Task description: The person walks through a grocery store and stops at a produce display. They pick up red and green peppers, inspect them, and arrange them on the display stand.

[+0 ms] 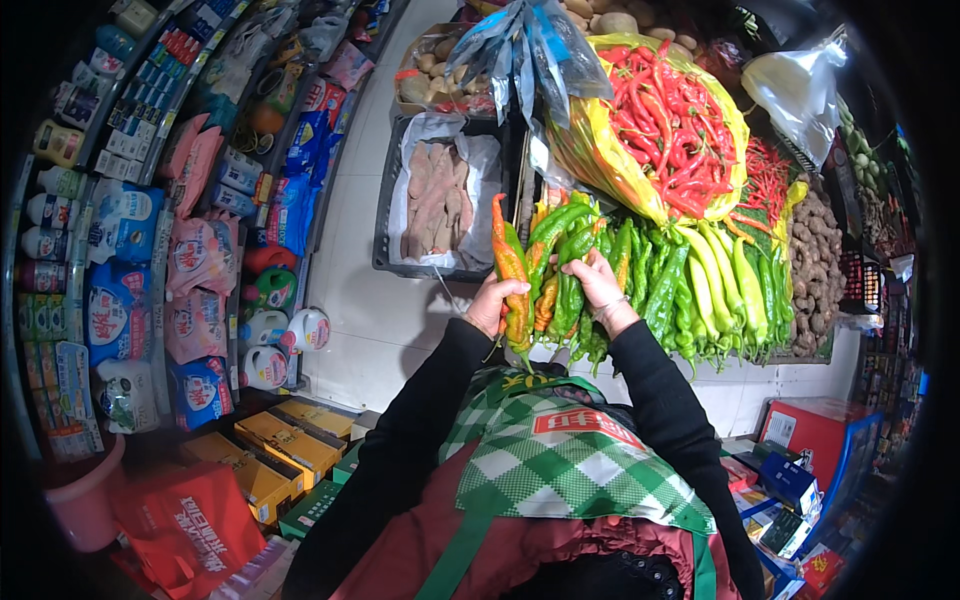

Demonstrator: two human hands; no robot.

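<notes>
My left hand (496, 298) grips a long orange-and-green chili pepper (514, 319) upright, its thumb across the front. A green pepper stands close behind that one, and I cannot tell whether the hand holds it too. My right hand (600, 289), with a bracelet at the wrist, has its fingers around a dark green pepper (574, 289) at the left end of the pile. More green peppers (664, 289) lie side by side to the right of this hand. Pale green peppers (716, 281) lie further right in the same row.
Beyond the row, a yellow plastic bag (600, 154) holds red chilies (667, 127). Ginger (811, 262) lies at the right. A black crate (386, 225) of sweet potatoes (439, 199) stands left of the peppers. Clear plastic bags (536, 64) hang overhead. Shelves of packaged goods (199, 255) line the left.
</notes>
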